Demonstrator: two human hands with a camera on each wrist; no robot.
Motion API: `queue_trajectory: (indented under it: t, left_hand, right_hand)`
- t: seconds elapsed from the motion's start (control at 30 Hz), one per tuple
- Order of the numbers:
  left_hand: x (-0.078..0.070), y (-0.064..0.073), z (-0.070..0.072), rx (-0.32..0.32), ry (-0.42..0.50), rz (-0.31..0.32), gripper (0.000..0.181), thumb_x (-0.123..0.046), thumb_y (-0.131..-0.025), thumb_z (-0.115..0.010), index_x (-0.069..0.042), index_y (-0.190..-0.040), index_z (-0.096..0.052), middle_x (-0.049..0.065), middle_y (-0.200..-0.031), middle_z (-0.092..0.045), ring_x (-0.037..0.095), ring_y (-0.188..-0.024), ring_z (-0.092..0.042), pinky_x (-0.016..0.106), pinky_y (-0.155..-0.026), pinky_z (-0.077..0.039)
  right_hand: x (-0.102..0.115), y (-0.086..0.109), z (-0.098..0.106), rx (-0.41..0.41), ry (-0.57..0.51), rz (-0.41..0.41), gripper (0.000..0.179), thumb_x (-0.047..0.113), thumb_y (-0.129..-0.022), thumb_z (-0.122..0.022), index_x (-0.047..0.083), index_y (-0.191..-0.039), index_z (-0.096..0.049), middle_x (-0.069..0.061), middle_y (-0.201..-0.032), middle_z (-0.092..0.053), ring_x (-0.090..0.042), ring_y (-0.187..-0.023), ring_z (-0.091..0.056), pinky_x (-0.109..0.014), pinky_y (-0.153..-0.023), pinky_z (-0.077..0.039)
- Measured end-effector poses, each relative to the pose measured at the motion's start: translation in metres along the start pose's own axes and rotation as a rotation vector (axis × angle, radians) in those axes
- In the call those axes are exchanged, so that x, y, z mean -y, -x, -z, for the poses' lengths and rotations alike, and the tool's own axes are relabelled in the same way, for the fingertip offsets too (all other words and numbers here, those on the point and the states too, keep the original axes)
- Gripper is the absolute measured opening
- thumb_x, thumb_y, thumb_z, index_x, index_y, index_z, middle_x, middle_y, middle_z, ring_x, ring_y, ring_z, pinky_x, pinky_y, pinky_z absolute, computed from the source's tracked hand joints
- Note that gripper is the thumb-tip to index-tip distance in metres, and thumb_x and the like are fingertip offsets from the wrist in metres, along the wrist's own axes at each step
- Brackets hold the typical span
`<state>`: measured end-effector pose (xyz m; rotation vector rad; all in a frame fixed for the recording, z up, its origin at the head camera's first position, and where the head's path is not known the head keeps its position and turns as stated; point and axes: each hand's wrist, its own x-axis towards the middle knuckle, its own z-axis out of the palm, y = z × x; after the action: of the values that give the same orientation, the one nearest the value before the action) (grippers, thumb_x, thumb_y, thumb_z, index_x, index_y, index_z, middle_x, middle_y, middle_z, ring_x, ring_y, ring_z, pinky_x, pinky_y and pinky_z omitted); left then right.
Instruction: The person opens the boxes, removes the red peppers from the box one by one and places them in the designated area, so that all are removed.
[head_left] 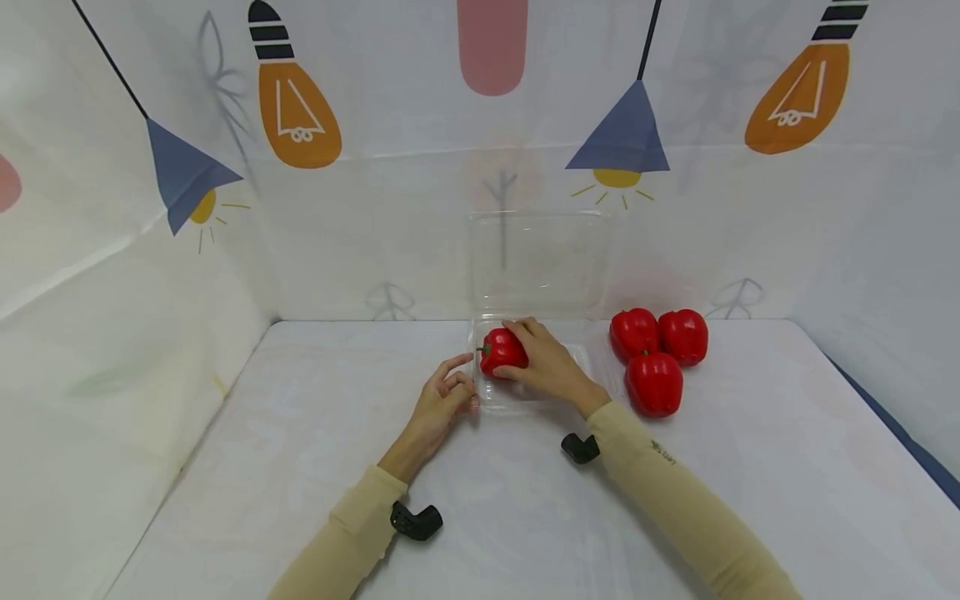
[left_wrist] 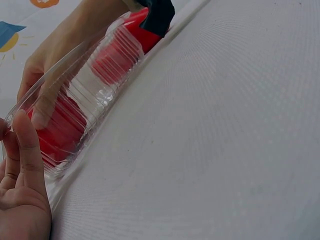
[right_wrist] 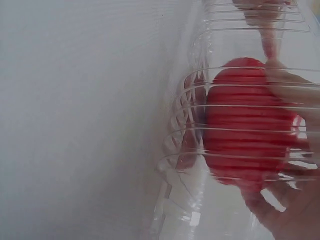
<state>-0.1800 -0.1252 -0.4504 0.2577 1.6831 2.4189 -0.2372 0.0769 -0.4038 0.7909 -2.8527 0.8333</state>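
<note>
A red bell pepper (head_left: 502,352) with a green stem lies in the left part of a clear plastic clamshell box (head_left: 517,406). My right hand (head_left: 551,367) reaches in from the right and grips this pepper, thumb on the near side and fingers over the far side. Through the ribbed wall, the right wrist view shows the pepper (right_wrist: 245,125) between thumb and fingers. At the box's left end is my left hand (head_left: 442,400), its loosely bent fingers beside the wall. Its thumb (left_wrist: 28,150) stands up at the rim in the left wrist view.
Three more red bell peppers (head_left: 654,385) stand grouped to the right of the box, near my right sleeve. The box's clear lid (head_left: 540,262) stands raised against the printed backdrop (head_left: 420,233). White cloth covers the table (head_left: 510,517).
</note>
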Motion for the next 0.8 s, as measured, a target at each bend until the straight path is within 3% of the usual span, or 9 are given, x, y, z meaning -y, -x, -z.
queue_trajectory:
  t: [0.27, 0.6, 0.8]
  left_hand:
    - [-0.001, 0.0, -0.001, 0.001, -0.002, 0.001, 0.052, 0.004, -0.092, -0.051, -0.008, -0.14, -0.036, -0.004, -0.079, -0.053, 0.009, -0.064, -0.056, 0.019, -0.061, -0.052]
    - [0.001, -0.001, 0.001, 0.0, -0.004, -0.01, 0.051, 0.004, -0.092, -0.05, -0.006, -0.139, -0.036, -0.004, -0.079, -0.054, 0.009, -0.063, -0.056, 0.02, -0.061, -0.052]
    - [0.001, -0.001, 0.001, -0.003, -0.008, -0.004, 0.051, 0.004, -0.092, -0.05, -0.005, -0.14, -0.035, -0.004, -0.079, -0.054, 0.009, -0.063, -0.056, 0.02, -0.062, -0.053]
  right_hand:
    - [0.001, 0.007, 0.007, -0.04, -0.027, -0.035, 0.073, 0.044, -0.076, -0.075, 0.017, -0.137, -0.044, -0.005, -0.127, -0.048, -0.026, -0.115, -0.052, -0.047, -0.091, -0.053]
    - [0.005, 0.017, 0.014, -0.091, -0.056, 0.028, 0.069, 0.038, -0.076, -0.075, 0.016, -0.134, -0.045, -0.005, -0.125, -0.049, -0.025, -0.112, -0.054, -0.045, -0.087, -0.055]
    - [0.008, 0.022, 0.018, -0.088, -0.085, -0.007, 0.072, 0.04, -0.074, -0.077, 0.017, -0.134, -0.045, -0.004, -0.125, -0.049, -0.025, -0.114, -0.052, -0.045, -0.087, -0.055]
